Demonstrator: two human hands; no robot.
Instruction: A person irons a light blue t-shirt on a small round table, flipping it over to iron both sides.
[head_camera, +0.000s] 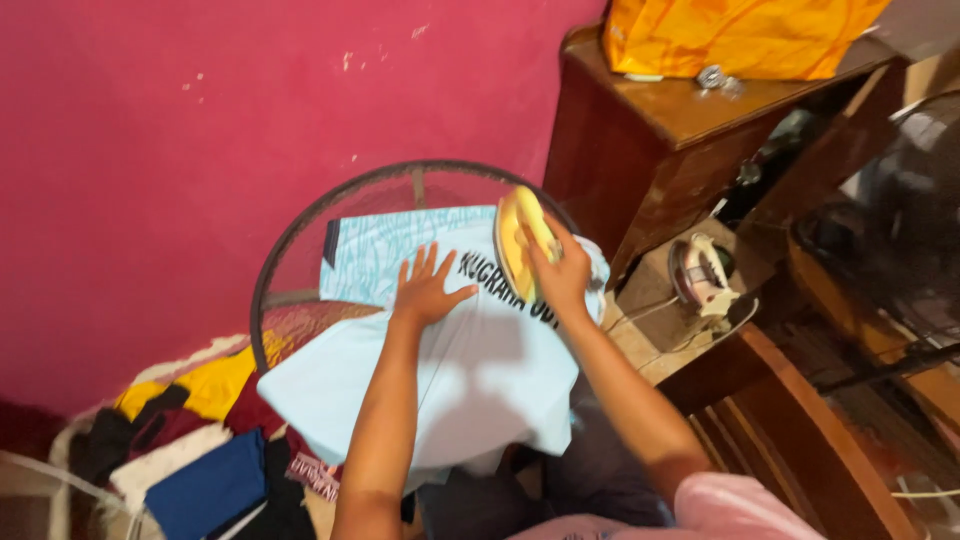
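A light blue shirt with dark lettering lies spread over a round glass-topped table. My left hand rests flat on the shirt with fingers apart, beside the lettering. My right hand grips a yellow clothes iron, held tilted on its edge over the shirt's upper part. The iron's soleplate is turned away and hidden.
A pile of coloured clothes lies at lower left. A dark wooden cabinet stands at upper right with an orange bag on top. A second iron sits on the floor by a wooden frame. A magenta wall lies behind.
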